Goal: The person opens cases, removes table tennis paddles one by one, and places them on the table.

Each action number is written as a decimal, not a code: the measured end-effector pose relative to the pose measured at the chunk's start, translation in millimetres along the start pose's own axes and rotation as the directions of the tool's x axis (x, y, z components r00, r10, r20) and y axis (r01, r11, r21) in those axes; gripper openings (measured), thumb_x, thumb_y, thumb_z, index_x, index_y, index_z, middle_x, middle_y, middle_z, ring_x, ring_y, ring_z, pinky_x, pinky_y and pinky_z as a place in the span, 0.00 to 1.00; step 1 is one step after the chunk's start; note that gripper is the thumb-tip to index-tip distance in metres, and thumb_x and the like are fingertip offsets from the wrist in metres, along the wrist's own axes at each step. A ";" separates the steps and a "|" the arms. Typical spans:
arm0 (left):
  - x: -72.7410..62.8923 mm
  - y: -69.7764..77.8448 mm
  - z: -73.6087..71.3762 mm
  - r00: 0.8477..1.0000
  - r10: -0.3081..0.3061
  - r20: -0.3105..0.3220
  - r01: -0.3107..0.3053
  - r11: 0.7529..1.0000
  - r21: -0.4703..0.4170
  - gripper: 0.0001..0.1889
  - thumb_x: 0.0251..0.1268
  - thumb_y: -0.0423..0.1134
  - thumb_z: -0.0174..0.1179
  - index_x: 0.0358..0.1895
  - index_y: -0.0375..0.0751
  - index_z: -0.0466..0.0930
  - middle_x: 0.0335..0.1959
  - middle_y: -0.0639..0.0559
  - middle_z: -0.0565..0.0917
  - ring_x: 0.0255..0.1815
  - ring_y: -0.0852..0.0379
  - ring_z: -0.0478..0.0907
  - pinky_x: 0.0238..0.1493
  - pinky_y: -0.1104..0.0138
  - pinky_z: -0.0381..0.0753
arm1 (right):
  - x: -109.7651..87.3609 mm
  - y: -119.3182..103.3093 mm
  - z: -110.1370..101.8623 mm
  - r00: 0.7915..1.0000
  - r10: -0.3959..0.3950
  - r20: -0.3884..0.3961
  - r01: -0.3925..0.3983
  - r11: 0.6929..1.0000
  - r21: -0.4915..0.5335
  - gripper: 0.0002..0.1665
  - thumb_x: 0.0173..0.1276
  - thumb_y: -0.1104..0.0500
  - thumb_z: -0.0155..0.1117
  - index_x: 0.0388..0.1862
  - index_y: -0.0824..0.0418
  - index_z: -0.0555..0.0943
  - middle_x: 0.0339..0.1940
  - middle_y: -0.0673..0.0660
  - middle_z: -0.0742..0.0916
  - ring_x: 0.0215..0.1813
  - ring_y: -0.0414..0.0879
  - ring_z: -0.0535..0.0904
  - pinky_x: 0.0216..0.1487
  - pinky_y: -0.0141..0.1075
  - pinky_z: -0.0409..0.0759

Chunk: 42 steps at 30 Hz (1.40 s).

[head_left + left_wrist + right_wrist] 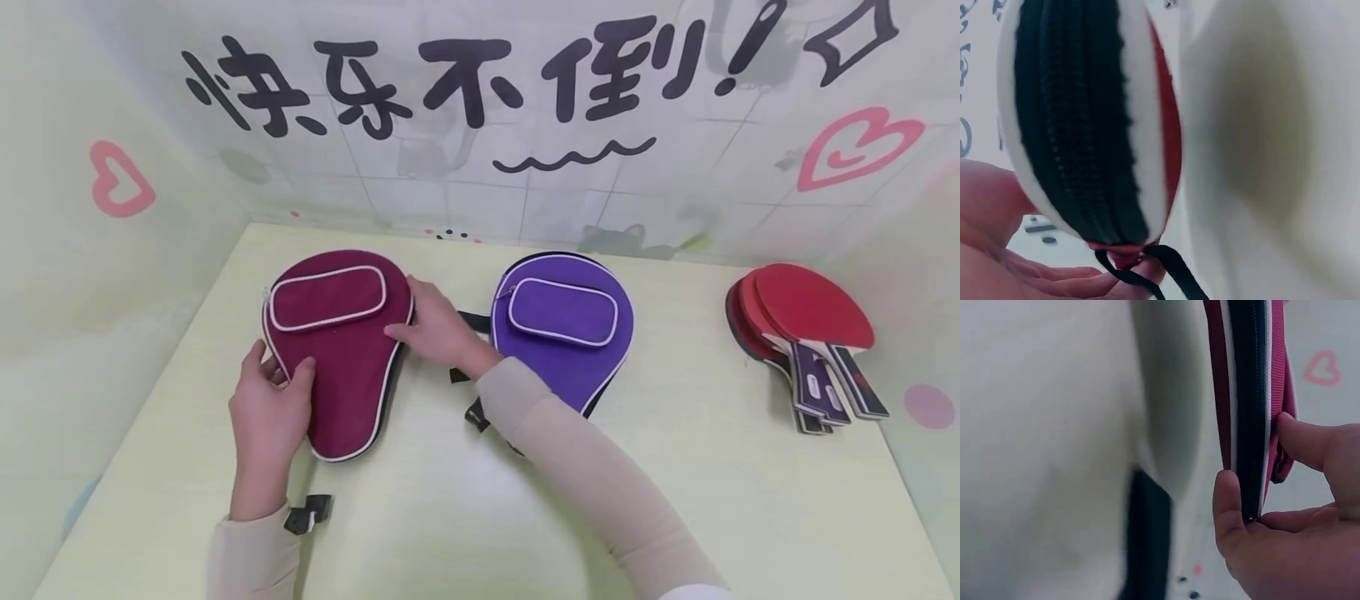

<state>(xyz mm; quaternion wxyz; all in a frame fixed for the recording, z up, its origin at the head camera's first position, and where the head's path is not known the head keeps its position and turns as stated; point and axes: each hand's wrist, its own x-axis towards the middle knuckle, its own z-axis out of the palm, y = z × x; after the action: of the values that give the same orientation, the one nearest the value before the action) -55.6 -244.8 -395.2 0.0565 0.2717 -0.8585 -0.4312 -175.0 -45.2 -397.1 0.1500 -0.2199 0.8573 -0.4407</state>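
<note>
In the head view, a maroon paddle case (348,358) with white piping and a zipped front pocket is held between both hands, its narrow end toward the person. My left hand (270,408) grips its left edge, thumb on the front face and fingers behind. The right hand (442,329) grips the upper right edge, thumb on the front. In the right wrist view, thumb and fingers pinch the case's black zipped side (1249,412). The left wrist view shows the black zipper (1069,119) close up, with fingers beneath the case's end.
A purple paddle case (562,333) lies right of the maroon one, partly under the right forearm, with black straps beside it. Several red table tennis paddles (813,308) are stacked at the far right. A black strap (309,513) lies by the left wrist. Printed walls enclose the table (750,517).
</note>
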 end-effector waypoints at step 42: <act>-86.3 104.7 144.4 0.757 0.470 0.454 -0.492 0.867 -0.079 0.48 0.62 0.46 0.73 0.81 0.40 0.55 0.81 0.39 0.61 0.79 0.41 0.62 0.73 0.49 0.73 | -199.0 118.5 -161.8 0.929 0.245 -0.278 -0.220 0.968 0.120 0.51 0.73 0.50 0.66 0.86 0.51 0.48 0.82 0.56 0.63 0.58 0.50 0.80 0.47 0.28 0.82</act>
<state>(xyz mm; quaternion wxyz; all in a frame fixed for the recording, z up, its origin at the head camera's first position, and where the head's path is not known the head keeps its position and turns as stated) -74.2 -47.5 -392.4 -0.0452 -0.0662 -0.8973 -0.4341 -106.2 228.7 -390.2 0.0832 -0.0429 0.8700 -0.4840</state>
